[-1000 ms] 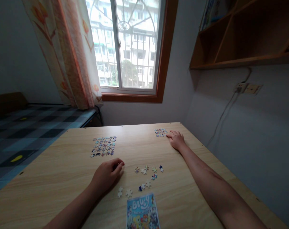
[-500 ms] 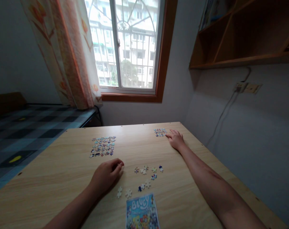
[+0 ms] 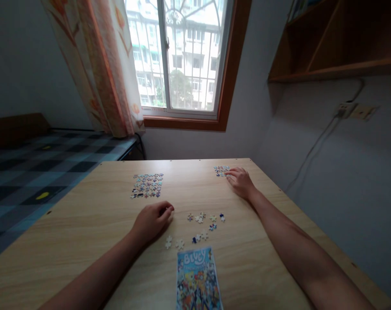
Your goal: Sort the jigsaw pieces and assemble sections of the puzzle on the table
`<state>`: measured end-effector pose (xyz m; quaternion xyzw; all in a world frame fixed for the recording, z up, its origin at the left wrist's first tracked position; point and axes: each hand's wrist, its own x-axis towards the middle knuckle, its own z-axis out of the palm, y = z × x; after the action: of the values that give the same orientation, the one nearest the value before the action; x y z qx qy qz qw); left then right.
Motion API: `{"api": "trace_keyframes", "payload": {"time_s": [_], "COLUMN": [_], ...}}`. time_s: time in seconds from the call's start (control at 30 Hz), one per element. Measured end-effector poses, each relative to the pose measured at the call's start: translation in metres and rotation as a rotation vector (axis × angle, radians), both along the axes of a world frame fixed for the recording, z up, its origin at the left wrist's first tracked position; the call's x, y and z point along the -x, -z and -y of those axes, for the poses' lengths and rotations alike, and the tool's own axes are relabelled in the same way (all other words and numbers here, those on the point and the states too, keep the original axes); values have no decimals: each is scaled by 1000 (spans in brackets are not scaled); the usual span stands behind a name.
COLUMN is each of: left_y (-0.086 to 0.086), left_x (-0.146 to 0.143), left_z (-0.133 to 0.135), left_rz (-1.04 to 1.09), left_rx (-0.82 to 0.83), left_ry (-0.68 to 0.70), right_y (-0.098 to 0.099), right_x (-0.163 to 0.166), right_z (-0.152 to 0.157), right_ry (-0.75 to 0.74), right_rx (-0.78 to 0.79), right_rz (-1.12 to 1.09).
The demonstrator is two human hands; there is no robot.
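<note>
My right hand (image 3: 241, 182) reaches to the far right of the table. Its fingers are stretched out, their tips over the right edge of a small block of puzzle pieces (image 3: 219, 169). I see no piece held between them. My left hand (image 3: 152, 220) rests on the table with its fingers curled in, and no object shows in it. Beyond it lies a larger block of puzzle pieces (image 3: 146, 185) in rows. Several loose puzzle pieces (image 3: 199, 218) are scattered between my arms. A "Bluey" picture sheet (image 3: 198, 275) lies nearest to me.
The wooden table (image 3: 189, 185) reaches toward a wall with a window (image 3: 182, 64) and a curtain (image 3: 108, 69). A bed with a checked cover (image 3: 63, 150) stands at the left. On the right wall are a shelf (image 3: 340, 69) and a socket with a cable (image 3: 345, 110).
My right hand has shifted so its fingertips now overlap the small block's right edge. The view has tilted down slightly, showing more of the picture sheet. My left hand keeps its place on the table.
</note>
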<state>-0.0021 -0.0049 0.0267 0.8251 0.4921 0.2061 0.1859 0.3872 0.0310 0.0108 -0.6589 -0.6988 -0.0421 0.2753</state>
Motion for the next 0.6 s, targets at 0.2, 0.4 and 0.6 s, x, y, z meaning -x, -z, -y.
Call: {"api": "trace_keyframes", "payload": {"time_s": [0.2,0.4,0.6], "left_y": [0,-2,-3], "left_x": [0,-1,0], "left_z": [1,1,0], "left_rz": [8,31,21], "left_rx": [-4,11,17], "left_ry": [-3,0,-3], "right_y": [-37,-49,-37], "right_x": [52,85,65], "right_z": [19,37,22], "right_ry": [-581,-597,-495], "right_rx": [567,861,693], "right_rz": [-20,127,89]}}
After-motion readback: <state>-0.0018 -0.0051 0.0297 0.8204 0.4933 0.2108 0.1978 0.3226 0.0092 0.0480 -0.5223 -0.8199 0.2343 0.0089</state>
